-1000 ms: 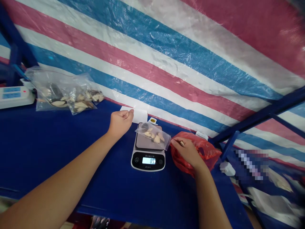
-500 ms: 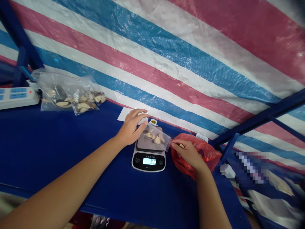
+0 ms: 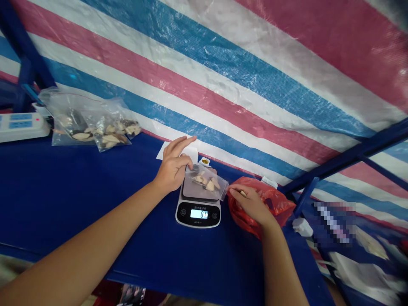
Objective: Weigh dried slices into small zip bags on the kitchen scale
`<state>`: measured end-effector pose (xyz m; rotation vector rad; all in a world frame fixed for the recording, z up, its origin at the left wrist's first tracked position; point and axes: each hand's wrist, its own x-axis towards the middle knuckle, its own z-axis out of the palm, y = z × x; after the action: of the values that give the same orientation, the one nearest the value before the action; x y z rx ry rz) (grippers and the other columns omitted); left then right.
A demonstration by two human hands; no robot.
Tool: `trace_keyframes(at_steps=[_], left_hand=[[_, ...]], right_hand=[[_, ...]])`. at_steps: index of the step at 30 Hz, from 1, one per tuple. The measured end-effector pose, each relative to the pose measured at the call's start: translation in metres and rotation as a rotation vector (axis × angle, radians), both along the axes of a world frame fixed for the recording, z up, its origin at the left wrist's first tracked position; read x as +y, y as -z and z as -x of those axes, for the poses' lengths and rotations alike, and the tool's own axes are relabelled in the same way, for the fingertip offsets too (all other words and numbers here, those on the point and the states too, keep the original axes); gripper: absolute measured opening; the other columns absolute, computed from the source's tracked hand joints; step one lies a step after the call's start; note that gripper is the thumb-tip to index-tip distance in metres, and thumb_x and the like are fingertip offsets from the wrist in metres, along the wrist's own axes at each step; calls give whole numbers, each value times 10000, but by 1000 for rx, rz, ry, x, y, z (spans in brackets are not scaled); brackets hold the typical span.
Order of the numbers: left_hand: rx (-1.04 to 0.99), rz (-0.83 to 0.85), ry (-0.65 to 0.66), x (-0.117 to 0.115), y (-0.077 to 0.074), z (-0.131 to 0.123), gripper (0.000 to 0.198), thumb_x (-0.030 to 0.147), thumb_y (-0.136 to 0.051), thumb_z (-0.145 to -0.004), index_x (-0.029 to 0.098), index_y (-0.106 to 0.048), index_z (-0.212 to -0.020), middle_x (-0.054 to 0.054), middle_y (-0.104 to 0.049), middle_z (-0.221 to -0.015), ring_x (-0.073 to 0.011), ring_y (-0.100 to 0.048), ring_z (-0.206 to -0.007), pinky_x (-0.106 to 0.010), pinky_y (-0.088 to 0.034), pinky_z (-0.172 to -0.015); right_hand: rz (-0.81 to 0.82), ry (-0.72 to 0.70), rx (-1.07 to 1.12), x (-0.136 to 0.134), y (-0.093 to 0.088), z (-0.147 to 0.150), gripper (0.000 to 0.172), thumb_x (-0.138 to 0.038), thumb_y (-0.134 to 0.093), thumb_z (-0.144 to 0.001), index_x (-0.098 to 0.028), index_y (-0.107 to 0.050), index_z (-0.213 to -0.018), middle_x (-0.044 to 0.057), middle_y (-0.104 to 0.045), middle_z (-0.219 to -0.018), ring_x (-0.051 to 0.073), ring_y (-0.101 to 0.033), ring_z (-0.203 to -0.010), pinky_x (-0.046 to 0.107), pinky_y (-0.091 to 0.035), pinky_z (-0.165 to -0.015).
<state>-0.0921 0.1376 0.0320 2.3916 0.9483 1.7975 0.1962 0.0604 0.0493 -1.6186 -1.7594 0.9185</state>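
Note:
A digital scale [image 3: 198, 214] stands on the blue table and its display reads 8.7. On its pan lies a clear plastic bag [image 3: 219, 183] holding pale and dark dried pieces [image 3: 210, 185]. My left hand [image 3: 172, 168] is at the bag's left end, fingers stretched upward and apart, thumb by the bag's edge. My right hand [image 3: 250, 202] is closed over a red plastic bag [image 3: 280, 204], with a small pale piece [image 3: 243, 193] showing among its fingers. Its fingertips come close to the clear bag's right edge; whether they touch it is unclear.
Several clear bags [image 3: 111, 140] of similar pieces lie at the back left beside a power strip [image 3: 22, 127]. White paper [image 3: 162, 148] and a small white holder [image 3: 205, 162] sit behind the scale. A white plug [image 3: 302, 227] is at the right edge. Striped sheeting [image 3: 191, 76] forms the back wall.
My left hand has drawn back a little to the left and its fingers have lifted. My right hand stays in place, and the display still reads 8.7.

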Motion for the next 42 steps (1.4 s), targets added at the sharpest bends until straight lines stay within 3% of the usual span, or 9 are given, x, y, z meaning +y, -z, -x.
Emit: trace_keyframes(at_steps=[2, 4, 8, 17, 21, 27, 35, 38, 42], left_hand=[[36, 22, 48, 0, -2, 3, 355, 97, -387, -924, 180, -505, -600, -53, -716, -1036, -228, -609, -1058, -470, -412, -975], [78, 75, 121, -1, -3, 5, 288, 56, -379, -849, 183, -441, -598, -11, -611, -726, -161, -552, -726, -406, -408, -816], [65, 156, 199, -5, -5, 4, 227, 25, -353, -780, 188, -396, -628, 27, -481, -631, -117, -410, -565, -351, -360, -695], [24, 211, 211, -6, -5, 4, 247, 68, -349, -850, 209, -406, -656, 4, -478, -674, -143, -450, -630, -333, -371, -659], [20, 226, 188, -5, -6, 0, 245, 106, -364, -910, 211, -532, -765, -33, -578, -807, -175, -554, -783, -348, -457, -745], [103, 234, 131, -3, -2, -6, 198, 146, -419, -957, 205, -607, -978, -65, -658, -1009, -215, -599, -1009, -394, -502, -901], [217, 299, 92, -3, 0, -5, 377, 346, -484, -1008, 204, -525, -1355, -119, -574, -1381, -276, -489, -1342, -500, -403, -1133], [232, 308, 107, -3, -1, -5, 385, 371, -478, -1016, 207, -522, -1362, -119, -570, -1390, -275, -483, -1351, -508, -398, -1135], [245, 291, 166, -7, -3, -7, 347, 339, -452, -1027, 222, -549, -1338, -102, -602, -1370, -260, -501, -1337, -502, -398, -1131]], right_hand=[[-10, -8, -4, 0, 1, -1, 328, -466, -581, -952, -208, -760, -1046, 49, -735, -1013, 218, -649, -936, 325, -480, -844], [-7, -10, 1, 1, 2, -1, 322, -463, -584, -949, -209, -762, -1032, 51, -737, -1020, 220, -649, -943, 323, -482, -846], [36, -6, 3, 1, 2, -2, 331, -469, -584, -943, -203, -759, -1033, 47, -733, -971, 209, -644, -866, 312, -484, -789], [40, -9, -32, -1, -1, 0, 369, -475, -572, -939, -184, -762, -1063, 10, -630, -738, 190, -580, -736, 290, -445, -672], [43, -7, 6, -2, -2, 2, 361, -494, -598, -922, -185, -753, -1023, 24, -669, -827, 166, -568, -698, 277, -429, -629], [70, 21, 12, -3, -6, 7, 424, -563, -656, -873, -172, -742, -1011, -6, -613, -662, 149, -540, -566, 269, -405, -545], [58, 36, -21, -2, -5, 5, 366, -509, -653, -886, -173, -740, -1001, -37, -521, -590, 130, -481, -530, 249, -350, -499], [56, 24, 16, -2, -4, 4, 372, -520, -647, -894, -172, -736, -990, -62, -438, -575, 112, -414, -513, 243, -304, -490], [12, 32, 21, -1, -2, 4, 351, -497, -668, -889, -179, -765, -1002, -51, -465, -616, 110, -384, -553, 250, -299, -527]])
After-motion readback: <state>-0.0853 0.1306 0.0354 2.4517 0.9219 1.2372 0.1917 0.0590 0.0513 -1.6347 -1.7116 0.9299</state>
